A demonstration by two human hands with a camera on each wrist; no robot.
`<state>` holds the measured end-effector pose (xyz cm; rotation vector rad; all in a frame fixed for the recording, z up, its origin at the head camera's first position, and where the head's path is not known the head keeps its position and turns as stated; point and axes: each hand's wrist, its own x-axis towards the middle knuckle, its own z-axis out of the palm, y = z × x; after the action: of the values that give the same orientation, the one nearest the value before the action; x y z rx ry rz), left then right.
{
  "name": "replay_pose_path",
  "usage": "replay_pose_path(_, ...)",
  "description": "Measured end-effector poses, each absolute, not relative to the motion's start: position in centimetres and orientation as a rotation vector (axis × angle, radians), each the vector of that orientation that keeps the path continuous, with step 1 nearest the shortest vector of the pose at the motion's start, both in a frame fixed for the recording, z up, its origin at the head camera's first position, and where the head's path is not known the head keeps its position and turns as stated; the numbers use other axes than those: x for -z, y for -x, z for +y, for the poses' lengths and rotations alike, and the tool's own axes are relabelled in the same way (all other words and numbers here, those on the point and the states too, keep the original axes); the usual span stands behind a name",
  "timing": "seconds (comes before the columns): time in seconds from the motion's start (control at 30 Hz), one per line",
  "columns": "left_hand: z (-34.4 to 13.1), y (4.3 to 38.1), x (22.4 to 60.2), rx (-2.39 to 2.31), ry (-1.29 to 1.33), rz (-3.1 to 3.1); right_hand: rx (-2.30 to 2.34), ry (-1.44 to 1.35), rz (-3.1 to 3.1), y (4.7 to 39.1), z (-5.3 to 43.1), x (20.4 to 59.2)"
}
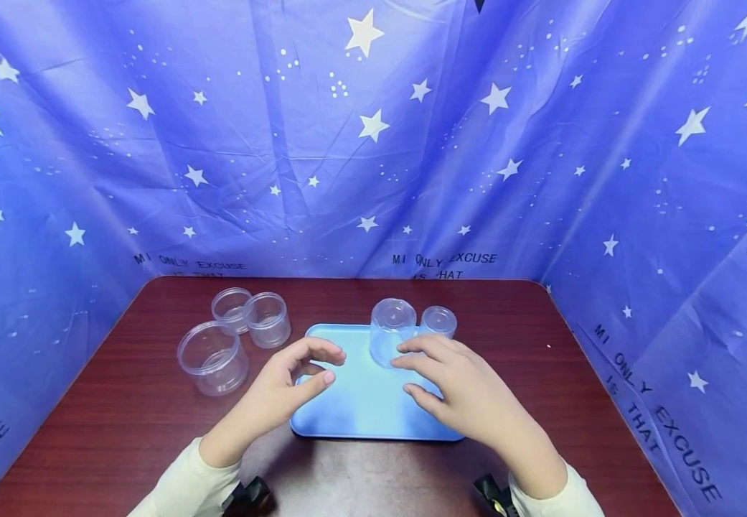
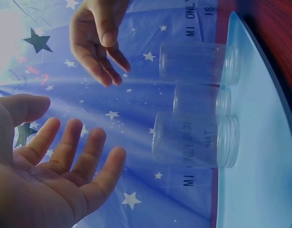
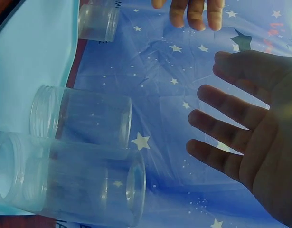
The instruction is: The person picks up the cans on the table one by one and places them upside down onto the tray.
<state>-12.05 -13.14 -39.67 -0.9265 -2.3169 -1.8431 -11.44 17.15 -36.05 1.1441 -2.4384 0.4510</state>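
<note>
A pale blue tray (image 1: 360, 402) lies on the table, with clear plastic jars on it. In the head view a larger jar (image 1: 391, 323) and a smaller jar (image 1: 438, 319) stand upside down at its back right. The left wrist view shows three jars there, threaded rims down, among them a near jar (image 2: 193, 140). My left hand (image 1: 285, 384) hovers over the tray's left side, fingers loosely bent, holding nothing. Over the right side is my right hand (image 1: 460, 377), empty with fingers spread; it partly covers the jars in the head view, and whether it touches one is unclear.
Left of the tray, a wide clear jar (image 1: 214, 370), another jar (image 1: 270, 323) and a third jar (image 1: 231, 305) stand mouth up on the brown table (image 1: 121, 424). A blue star-printed curtain (image 1: 321, 158) surrounds the back and sides.
</note>
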Motion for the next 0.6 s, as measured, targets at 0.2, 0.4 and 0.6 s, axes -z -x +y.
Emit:
replay_pose_path(0.2, -13.4, 12.1, 39.6, 1.813, 0.909, -2.339, -0.439, -1.174, -2.422, 11.0, 17.0, 35.8)
replay_pose_path(0.4, -14.5, 12.4, 38.7, 1.784, 0.856, -2.338, -0.437, -1.176, -2.415, 10.8, 17.0, 35.7)
replay_pose_path(0.6, -15.6, 12.5, 37.9, 1.747, 0.817, -2.326, -0.436, -1.199, -2.408, 10.7, 17.0, 35.7)
